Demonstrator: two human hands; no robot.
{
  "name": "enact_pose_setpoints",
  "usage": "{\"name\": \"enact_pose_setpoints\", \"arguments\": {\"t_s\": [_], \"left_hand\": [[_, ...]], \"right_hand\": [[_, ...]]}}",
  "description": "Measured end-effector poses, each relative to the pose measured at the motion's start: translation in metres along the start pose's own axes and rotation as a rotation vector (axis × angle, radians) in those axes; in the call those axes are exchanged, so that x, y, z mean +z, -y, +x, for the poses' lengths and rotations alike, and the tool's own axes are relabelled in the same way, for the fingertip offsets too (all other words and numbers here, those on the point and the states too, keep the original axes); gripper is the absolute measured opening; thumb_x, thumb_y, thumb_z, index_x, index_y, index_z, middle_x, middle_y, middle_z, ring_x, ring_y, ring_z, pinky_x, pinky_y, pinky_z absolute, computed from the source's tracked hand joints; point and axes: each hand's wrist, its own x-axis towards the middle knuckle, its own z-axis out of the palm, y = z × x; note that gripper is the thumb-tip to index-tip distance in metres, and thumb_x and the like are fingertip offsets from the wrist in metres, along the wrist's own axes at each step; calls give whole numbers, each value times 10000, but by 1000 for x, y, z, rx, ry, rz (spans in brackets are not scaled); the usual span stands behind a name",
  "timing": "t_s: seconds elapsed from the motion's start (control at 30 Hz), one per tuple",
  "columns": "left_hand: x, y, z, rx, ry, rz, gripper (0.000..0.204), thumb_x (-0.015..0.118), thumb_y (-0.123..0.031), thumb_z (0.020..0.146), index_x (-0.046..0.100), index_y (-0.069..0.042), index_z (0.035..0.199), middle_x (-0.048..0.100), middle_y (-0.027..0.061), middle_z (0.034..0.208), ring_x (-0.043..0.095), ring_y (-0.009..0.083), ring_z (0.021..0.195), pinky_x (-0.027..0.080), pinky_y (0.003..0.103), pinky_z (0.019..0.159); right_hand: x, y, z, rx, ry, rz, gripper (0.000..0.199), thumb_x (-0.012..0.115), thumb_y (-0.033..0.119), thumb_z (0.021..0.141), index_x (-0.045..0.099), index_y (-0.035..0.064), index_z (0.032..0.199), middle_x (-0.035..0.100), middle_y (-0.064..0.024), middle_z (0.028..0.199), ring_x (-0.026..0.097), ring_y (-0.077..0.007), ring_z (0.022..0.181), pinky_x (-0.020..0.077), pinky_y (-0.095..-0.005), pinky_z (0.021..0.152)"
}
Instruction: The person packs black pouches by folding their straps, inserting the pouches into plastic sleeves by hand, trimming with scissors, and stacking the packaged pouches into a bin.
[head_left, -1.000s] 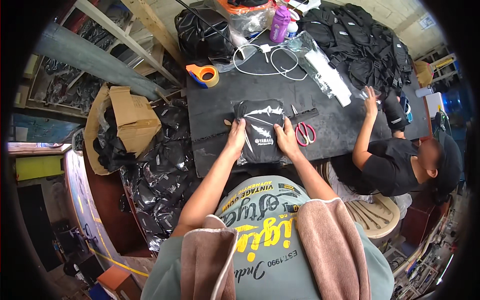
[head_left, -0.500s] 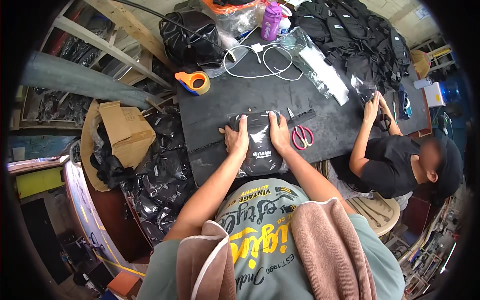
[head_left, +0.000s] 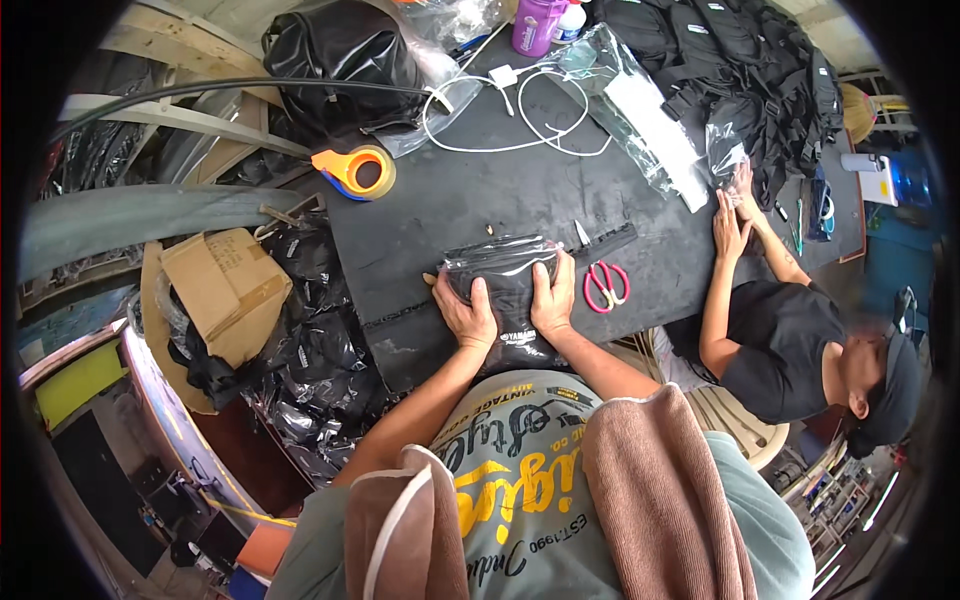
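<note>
A black pouch [head_left: 512, 290] in shiny clear plastic lies at the table's front edge, against my shirt. My left hand [head_left: 467, 312] grips its left side, thumb on top and fingers around the edge. From the right, my right hand [head_left: 553, 296] holds it the same way. The plastic's far end is bunched beyond my thumbs. Just right of my right hand lie scissors with pink-red handles [head_left: 606, 288]. A thin black strip [head_left: 612, 240] crosses the table and passes behind the pouch.
An orange tape dispenser [head_left: 340, 165] sits at the table's left edge. Farther back are a white cable [head_left: 480, 150], a clear plastic sheet [head_left: 640, 120] and a purple bottle [head_left: 537, 28]. Black bags [head_left: 720, 60] pile at the far right. A co-worker [head_left: 790, 320] handles clear plastic there.
My hands have come nearer my body with the pouch and now squeeze its sides, bunching the plastic at the far end. The co-worker's hands have moved onto the clear plastic. The view has shifted slightly.
</note>
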Motion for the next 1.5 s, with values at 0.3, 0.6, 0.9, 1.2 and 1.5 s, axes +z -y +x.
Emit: {"name": "enact_pose_setpoints", "arguments": {"t_s": [0.3,0.6,0.9,1.2,1.5], "left_hand": [[5,-5,5,-101,77,50,811,624,-535,997,442,106,1458,482,351,1402,459,511,1359,329,552,1191],[16,18,7,-78,-75,286,792,659,-606,961,505,27,1411,523,368,1390,436,565,1404,372,614,1146],[15,-9,10,-166,11,323,875,574,-677,986,509,71,1437,445,397,1528,373,527,1494,322,567,1226],[10,-13,13,-266,14,289,831,615,-704,944,534,-47,1446,423,372,1580,342,501,1528,331,642,1189],[-14,-27,22,-409,186,327,844,516,-735,983,499,-106,1546,403,278,1635,364,457,1520,290,640,1193]], "right_hand": [[5,-2,9,-10,-16,-146,498,638,390,1019,558,9,1331,580,-218,1281,541,-417,1204,420,-493,1051],[-23,13,32,215,292,-81,645,667,511,1003,579,-2,1384,597,-233,1324,562,-405,1277,441,-483,1088],[-158,-69,91,-456,88,-742,202,686,249,950,720,129,1110,609,-144,1420,528,-356,1346,430,-512,1035],[-211,29,35,-215,738,-681,349,605,357,1026,720,42,926,734,-232,842,725,-450,857,559,-556,794],[-52,70,-9,-372,681,-680,345,591,370,1027,748,64,1002,770,-202,871,770,-397,834,615,-511,744]]}}
